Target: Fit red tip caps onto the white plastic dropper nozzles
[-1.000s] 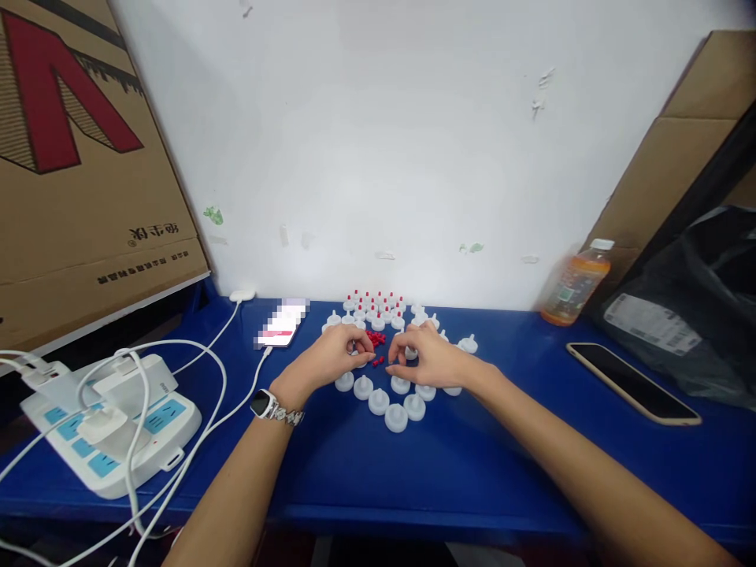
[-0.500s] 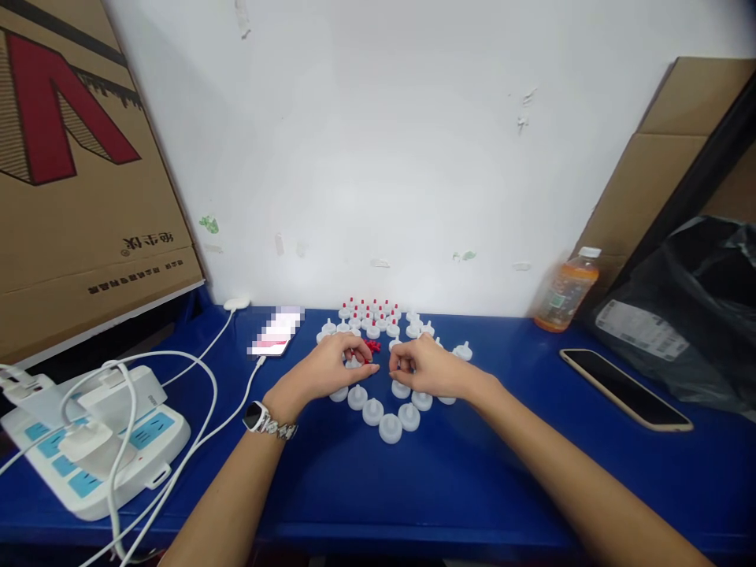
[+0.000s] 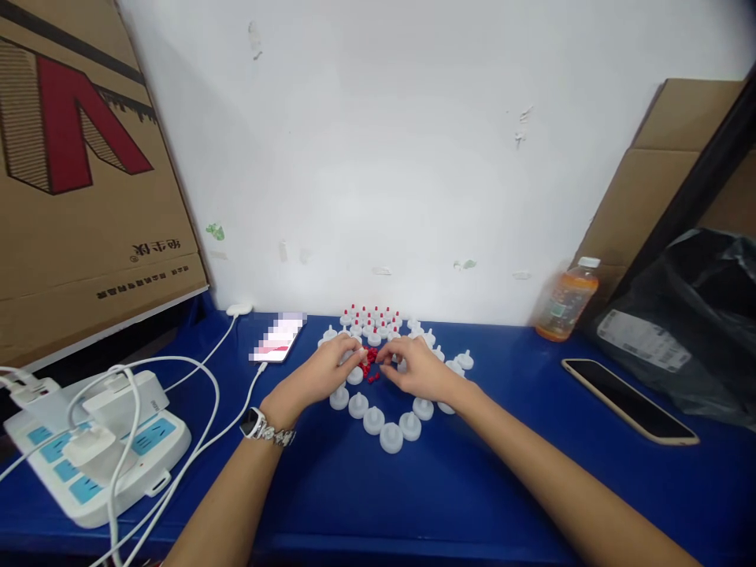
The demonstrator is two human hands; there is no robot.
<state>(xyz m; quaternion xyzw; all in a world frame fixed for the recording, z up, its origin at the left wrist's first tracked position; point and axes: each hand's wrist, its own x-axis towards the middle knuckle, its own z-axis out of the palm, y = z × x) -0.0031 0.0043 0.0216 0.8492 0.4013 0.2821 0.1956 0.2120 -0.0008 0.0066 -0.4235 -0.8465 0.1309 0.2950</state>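
Note:
A loose pile of small red caps (image 3: 371, 361) lies on the blue table between my hands. My left hand (image 3: 331, 365), with a watch on its wrist, is at the pile's left side. Its thumb and fingertips are closed together, and anything between them is too small to make out. From the right, my right hand (image 3: 418, 367) reaches to the pile with bent fingers and thumb slightly apart. White nozzle lids (image 3: 390, 438) stand upright around both hands, some partly hidden by them. Behind the pile, several lids with red tips (image 3: 374, 334) stand grouped near the wall.
A power strip (image 3: 159, 465) with plugs and looping white cables occupies the left. A charging phone (image 3: 279, 340) lies behind my left wrist. Toward the right are another phone (image 3: 629, 400), an orange drink bottle (image 3: 567, 303) and a black plastic bag (image 3: 691, 315). A white wall (image 3: 383, 157) rises behind.
My right hand has moved from a white lid to the red caps. My left hand has drawn slightly left, its thumb and fingers closer together. More of the red pile shows. The view has tilted slightly.

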